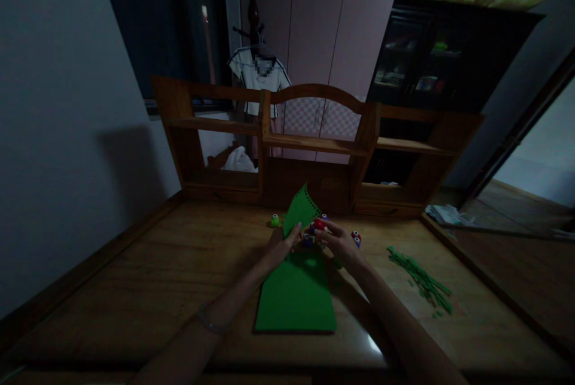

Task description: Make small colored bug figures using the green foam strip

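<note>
A green paper sheet (296,295) lies on the wooden desk (148,289), its far end lifted and curled upward. My left hand (282,245) pinches that raised end. My right hand (336,240) holds a small red-topped craft punch (318,224) against the paper's edge. A dark blue punch (308,240) sits between the two hands; whether either hand touches it I cannot tell.
A green punch (275,221) stands left of the hands and a red and blue punch (356,238) to the right. Green paper strips (420,280) lie at the right. A wooden shelf unit (314,145) lines the desk's far edge.
</note>
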A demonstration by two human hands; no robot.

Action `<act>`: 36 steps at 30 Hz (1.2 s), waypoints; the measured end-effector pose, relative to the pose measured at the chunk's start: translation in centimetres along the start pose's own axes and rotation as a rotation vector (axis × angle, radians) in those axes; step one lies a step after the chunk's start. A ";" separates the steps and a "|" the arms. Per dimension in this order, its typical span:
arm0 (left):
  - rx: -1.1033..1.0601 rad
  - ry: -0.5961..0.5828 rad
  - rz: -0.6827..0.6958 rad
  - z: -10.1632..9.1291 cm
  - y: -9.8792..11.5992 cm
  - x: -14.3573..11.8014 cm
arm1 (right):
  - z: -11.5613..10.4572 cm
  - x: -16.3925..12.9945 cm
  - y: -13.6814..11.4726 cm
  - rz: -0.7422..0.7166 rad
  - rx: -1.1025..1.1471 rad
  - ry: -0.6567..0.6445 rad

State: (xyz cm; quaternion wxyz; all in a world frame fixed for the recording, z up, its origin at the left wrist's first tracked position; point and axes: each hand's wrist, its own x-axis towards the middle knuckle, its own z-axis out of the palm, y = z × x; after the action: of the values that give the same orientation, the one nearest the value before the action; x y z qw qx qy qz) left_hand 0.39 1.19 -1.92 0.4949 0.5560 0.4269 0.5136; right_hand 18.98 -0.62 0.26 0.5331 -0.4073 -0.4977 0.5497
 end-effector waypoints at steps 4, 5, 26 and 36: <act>0.071 -0.013 0.033 0.0 0.0 -0.1 | 0.2 0.0 0.0 0.006 0.082 -0.029; 0.059 0.001 0.030 -0.1 0.0 -0.1 | 0.3 -0.1 -0.1 0.001 0.094 -0.044; 0.065 0.089 0.116 -0.7 0.1 0.2 | 0.6 0.3 0.5 0.015 0.317 0.026; 0.001 0.019 0.044 -0.1 0.1 0.0 | 1.4 0.1 0.5 0.079 0.268 0.040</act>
State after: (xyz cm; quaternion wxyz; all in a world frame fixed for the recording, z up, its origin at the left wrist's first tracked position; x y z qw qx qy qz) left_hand 0.25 1.17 -1.83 0.4790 0.5606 0.4194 0.5295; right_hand 17.55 -0.65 0.01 0.5705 -0.3628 -0.3928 0.6235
